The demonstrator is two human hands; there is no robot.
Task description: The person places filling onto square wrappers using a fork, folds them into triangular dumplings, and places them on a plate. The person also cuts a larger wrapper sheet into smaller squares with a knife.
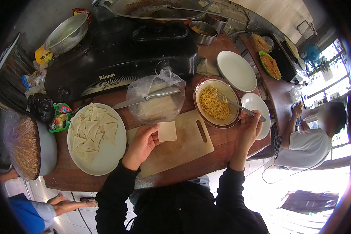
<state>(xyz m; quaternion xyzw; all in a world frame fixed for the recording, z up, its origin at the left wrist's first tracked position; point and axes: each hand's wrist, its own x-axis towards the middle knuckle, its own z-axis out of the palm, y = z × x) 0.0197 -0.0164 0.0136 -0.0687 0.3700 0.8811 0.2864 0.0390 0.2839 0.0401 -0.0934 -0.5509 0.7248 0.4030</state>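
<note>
My left hand pinches a square dough wrapper by its left edge, above a white plastic cutting board. My right hand grips the handle of a metal fork, whose tines rest among yellow noodles in a brown-rimmed bowl. Left of my left hand, a white plate carries a pile of triangular folded wrappers. Behind the board, a knife lies across a clear plastic bag of pale wrapper sheets.
A black Rinnai gas stove holds a large wok. White oval plates flank the noodle bowl. A pot with bagged dry noodles stands far left. One person works at a side table; another's legs show lower left.
</note>
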